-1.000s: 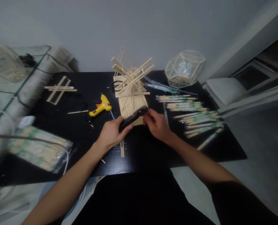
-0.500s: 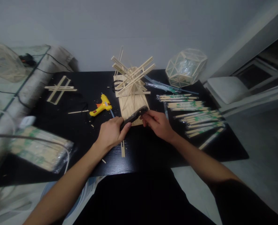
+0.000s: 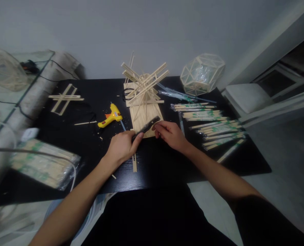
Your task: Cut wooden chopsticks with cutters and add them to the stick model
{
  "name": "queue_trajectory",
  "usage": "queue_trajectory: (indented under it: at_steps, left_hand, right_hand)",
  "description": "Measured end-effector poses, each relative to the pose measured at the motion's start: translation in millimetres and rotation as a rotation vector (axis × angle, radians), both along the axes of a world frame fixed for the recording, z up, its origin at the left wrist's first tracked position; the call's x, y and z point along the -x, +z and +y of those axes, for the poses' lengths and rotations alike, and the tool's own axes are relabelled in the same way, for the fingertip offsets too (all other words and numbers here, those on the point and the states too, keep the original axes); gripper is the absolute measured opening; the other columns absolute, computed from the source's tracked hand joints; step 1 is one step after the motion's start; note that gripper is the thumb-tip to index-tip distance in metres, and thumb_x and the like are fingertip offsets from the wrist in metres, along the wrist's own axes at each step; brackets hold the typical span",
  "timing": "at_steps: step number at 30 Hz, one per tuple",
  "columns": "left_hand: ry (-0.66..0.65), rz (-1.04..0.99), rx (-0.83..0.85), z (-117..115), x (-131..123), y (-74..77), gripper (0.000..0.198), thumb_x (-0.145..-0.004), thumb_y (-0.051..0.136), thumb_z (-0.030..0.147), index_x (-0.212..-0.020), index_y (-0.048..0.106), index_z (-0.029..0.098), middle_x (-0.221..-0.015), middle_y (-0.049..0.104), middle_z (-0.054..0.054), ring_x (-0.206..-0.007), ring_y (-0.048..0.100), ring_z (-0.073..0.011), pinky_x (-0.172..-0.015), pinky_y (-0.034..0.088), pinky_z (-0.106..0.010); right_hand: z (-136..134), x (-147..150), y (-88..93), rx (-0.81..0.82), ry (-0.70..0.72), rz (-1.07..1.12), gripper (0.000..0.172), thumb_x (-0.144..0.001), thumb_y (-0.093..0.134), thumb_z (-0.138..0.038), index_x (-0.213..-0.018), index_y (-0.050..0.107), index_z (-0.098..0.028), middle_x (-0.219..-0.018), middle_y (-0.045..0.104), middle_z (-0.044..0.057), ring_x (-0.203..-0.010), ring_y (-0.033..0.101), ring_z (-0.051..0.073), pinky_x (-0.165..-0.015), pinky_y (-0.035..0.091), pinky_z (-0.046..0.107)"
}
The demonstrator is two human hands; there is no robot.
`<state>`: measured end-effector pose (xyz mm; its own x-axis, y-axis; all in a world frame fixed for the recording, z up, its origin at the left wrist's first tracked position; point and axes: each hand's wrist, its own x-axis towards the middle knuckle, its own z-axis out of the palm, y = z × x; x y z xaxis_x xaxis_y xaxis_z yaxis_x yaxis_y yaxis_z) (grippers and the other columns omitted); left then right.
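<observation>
My left hand (image 3: 123,146) is wrapped round one end of a slim dark tool (image 3: 149,125) that looks like a folding knife. The tool slants up to the right, above the near part of a flat panel of wooden sticks (image 3: 146,114). At its far end is my right hand (image 3: 171,134), thumb and fingers pinched together; whether anything is between them is too small to tell. Behind the panel stands a windmill-like model (image 3: 145,82) with crossed stick blades. A ladder-like stick strip (image 3: 134,164) pokes out beneath my left hand.
A yellow glue gun (image 3: 111,116) lies left of the panel. Farther left are a crossed stick frame (image 3: 64,97) and a plastic-wrapped stick pack (image 3: 43,164). Several wrapped stick bundles (image 3: 205,114) and a faceted stick ball (image 3: 203,73) occupy the right side of the black table (image 3: 162,174).
The fingers of my right hand have drawn slightly away from the tool's far end, leaving more of it visible. My left hand keeps its grip in nearly the same place.
</observation>
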<state>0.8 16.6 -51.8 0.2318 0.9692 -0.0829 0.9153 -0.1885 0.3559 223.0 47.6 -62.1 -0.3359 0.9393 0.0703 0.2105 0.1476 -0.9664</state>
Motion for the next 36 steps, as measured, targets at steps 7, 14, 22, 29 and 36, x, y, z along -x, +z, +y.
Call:
queue_trajectory:
  at_steps: [7,14,22,29,36]
  left_hand:
    - [0.02,-0.006,0.004,-0.7,-1.3,0.2,0.057,-0.103,0.031,0.059,-0.081,0.065,0.02,-0.076,0.071,-0.01,-0.071,0.068,-0.0263,-0.063,0.04,-0.033]
    - [0.033,0.099,-0.005,-1.6,-3.6,-2.6,0.057,-0.104,0.027,0.062,-0.09,0.063,0.021,-0.074,0.071,-0.01,-0.068,0.07,-0.0276,-0.061,0.039,-0.033]
    - [0.059,0.162,-0.056,1.3,-0.4,-8.6,0.058,-0.103,0.026,0.065,-0.095,0.061,0.02,-0.075,0.071,-0.011,-0.07,0.071,-0.0313,-0.061,0.04,-0.034]
    - [0.082,0.155,-0.065,2.0,0.9,-6.6,0.057,-0.104,0.026,0.062,-0.094,0.063,0.02,-0.077,0.072,-0.011,-0.072,0.071,-0.0294,-0.061,0.039,-0.032]
    - [0.121,0.107,-0.132,2.4,4.6,-10.0,0.058,-0.101,0.032,0.067,-0.103,0.065,0.019,-0.087,0.075,-0.012,-0.079,0.072,-0.031,-0.064,0.043,-0.034]
  right_hand:
    - [1.4,0.6,-1.9,0.078,0.015,0.026,0.031,-0.098,0.057,-0.044,-0.089,0.069,-0.016,-0.063,0.062,-0.001,-0.05,0.044,0.01,-0.049,0.035,0.024]
    - [2.0,0.8,-5.3,0.145,0.021,0.071,0.031,-0.096,0.059,-0.044,-0.09,0.069,-0.016,-0.062,0.06,-0.003,-0.046,0.039,0.008,-0.044,0.03,0.022]
    - [4.8,0.3,-5.9,0.188,0.066,0.13,0.031,-0.096,0.061,-0.046,-0.09,0.068,-0.016,-0.063,0.06,-0.003,-0.044,0.039,0.007,-0.04,0.027,0.021]
    - [4.7,-0.8,-2.4,0.234,0.099,0.194,0.034,-0.098,0.059,-0.048,-0.096,0.069,-0.016,-0.066,0.063,-0.001,-0.044,0.038,0.006,-0.04,0.03,0.02]
    - [5.3,-0.5,-3.9,0.22,0.083,0.231,0.035,-0.1,0.057,-0.051,-0.098,0.066,-0.017,-0.065,0.062,-0.003,-0.044,0.04,0.007,-0.038,0.029,0.019]
